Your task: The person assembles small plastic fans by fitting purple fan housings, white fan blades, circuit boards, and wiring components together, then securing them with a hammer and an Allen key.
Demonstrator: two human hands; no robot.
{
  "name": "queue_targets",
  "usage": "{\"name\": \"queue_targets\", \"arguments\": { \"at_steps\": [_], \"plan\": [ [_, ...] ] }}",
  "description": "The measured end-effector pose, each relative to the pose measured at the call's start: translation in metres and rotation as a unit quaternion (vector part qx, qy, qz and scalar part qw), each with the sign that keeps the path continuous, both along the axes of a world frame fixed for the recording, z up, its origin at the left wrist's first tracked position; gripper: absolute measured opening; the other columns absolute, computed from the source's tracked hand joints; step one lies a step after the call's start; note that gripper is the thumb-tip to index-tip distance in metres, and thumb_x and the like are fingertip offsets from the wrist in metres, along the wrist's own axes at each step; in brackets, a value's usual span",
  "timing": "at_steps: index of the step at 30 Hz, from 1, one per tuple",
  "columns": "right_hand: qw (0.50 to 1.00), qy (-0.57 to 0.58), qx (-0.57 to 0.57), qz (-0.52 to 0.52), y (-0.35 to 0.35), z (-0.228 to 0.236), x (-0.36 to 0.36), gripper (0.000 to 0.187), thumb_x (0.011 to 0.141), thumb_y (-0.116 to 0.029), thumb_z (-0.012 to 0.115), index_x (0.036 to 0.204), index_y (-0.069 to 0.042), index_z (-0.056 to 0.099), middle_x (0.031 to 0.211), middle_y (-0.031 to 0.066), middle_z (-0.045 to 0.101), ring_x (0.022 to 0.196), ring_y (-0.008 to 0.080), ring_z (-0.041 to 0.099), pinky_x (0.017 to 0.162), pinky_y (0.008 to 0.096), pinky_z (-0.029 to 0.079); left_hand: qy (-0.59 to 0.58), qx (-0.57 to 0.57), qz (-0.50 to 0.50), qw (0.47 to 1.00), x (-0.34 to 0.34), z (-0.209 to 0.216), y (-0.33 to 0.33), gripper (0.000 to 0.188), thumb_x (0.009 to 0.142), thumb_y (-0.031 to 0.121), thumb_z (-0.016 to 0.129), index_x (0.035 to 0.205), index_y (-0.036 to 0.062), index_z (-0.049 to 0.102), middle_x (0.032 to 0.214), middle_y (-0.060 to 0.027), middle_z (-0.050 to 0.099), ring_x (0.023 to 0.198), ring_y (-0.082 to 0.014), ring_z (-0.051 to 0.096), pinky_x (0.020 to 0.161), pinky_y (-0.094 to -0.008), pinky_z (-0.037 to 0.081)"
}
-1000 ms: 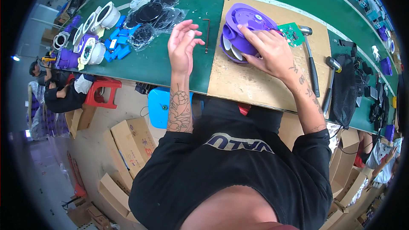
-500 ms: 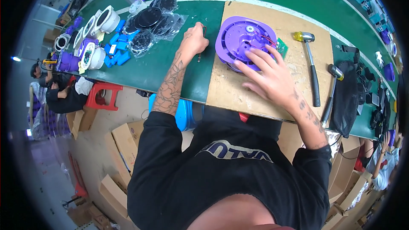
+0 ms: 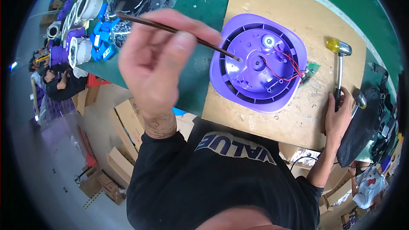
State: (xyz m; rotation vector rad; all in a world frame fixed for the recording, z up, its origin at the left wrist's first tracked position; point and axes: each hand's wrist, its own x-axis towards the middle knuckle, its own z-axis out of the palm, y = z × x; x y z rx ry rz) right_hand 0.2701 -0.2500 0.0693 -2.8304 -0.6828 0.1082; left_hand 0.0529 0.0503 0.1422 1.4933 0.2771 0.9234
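Observation:
My left hand [image 3: 155,59] is raised over the left of the table, pinching a thin dark metal rod [image 3: 170,29]. The rod slants down to the right. Its lower tip appears over the left part of a purple round-cornered plastic housing [image 3: 260,103]; contact cannot be told. Inside the housing are a pale round piece [image 3: 269,41], a central hub [image 3: 257,63] and red and black wires [image 3: 294,64]. These wires run to a green circuit board [image 3: 312,70] at its right edge. My right hand [image 3: 338,117] is closed round the black handle of a yellow-faced hammer [image 3: 340,61].
Brown board [image 3: 238,121] lies under the housing. A second hammer [image 3: 360,99] and a black mesh bag [image 3: 362,125] lie to the right. Blue packs [image 3: 101,40], wrapped black discs [image 3: 130,0] and white rings [image 3: 88,7] crowd the left. A co-worker sits far left.
My left hand has risen with the rod and tilted it toward the housing. My right hand has left the housing and taken hold of the hammer's handle. The view has shifted closer.

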Motion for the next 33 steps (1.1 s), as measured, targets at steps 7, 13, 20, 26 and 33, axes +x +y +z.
{"name": "queue_targets", "arguments": {
  "at_steps": [7,13,20,26,33],
  "plan": [
    [0.998,0.027,0.049,0.0,-0.002,-0.006,0.011,0.031,0.097,-0.016,0.055,0.124,-0.001,0.055,0.101,0.0213,0.063,0.09,0.0325,0.063,0.082,0.0389,0.048,0.156,0.105,-0.086,0.978,0.022,-0.02,-0.011,0.014,0.09,-0.007,0.054,0.103,-0.0084,0.059,0.094,-0.021,0.069,0.088,-0.025,0.069,0.083,-0.0325,0.054],
    [0.982,0.101,0.15,-0.048,-0.016,0.001,0.008,0.03,0.098,-0.017,0.055,0.123,0.0,0.057,0.086,0.0072,0.059,0.071,0.0094,0.049,0.063,0.0244,0.041,0.19,0.098,-0.11,0.971,0.027,-0.024,-0.018,0.014,0.091,-0.007,0.055,0.104,-0.0097,0.061,0.097,-0.0179,0.069,0.091,-0.0211,0.069,0.083,-0.0274,0.054],
    [0.949,0.188,0.251,-0.021,-0.013,0.04,-0.017,0.031,0.096,-0.015,0.056,0.121,0.003,0.058,0.08,-0.0002,0.054,0.066,0.0052,0.043,0.057,0.0213,0.034,0.185,0.204,-0.096,0.957,0.029,-0.023,-0.024,0.012,0.09,-0.004,0.058,0.099,-0.0035,0.066,0.093,-0.0101,0.072,0.085,-0.0159,0.069,0.075,-0.0246,0.053],
    [0.937,0.115,0.283,0.171,-0.004,0.086,-0.049,0.029,0.092,-0.006,0.058,0.119,0.005,0.058,0.085,0.0068,0.059,0.073,0.0117,0.054,0.067,0.0246,0.044,0.214,0.217,-0.091,0.948,0.033,-0.028,-0.03,0.012,0.089,-0.002,0.059,0.099,-0.0031,0.065,0.088,-0.011,0.072,0.082,-0.0157,0.071,0.074,-0.0259,0.054],
    [0.896,-0.122,0.247,0.349,0.027,0.129,-0.078,0.046,0.083,0.006,0.063,0.128,0.0,0.058,0.084,0.0143,0.059,0.07,0.0248,0.059,0.064,0.0316,0.049,0.12,0.202,-0.083,0.968,0.031,-0.038,-0.034,0.009,0.087,-0.003,0.054,0.093,-0.0025,0.061,0.084,-0.0151,0.069,0.078,-0.0289,0.07,0.069,-0.0346,0.054]
  ]
}}
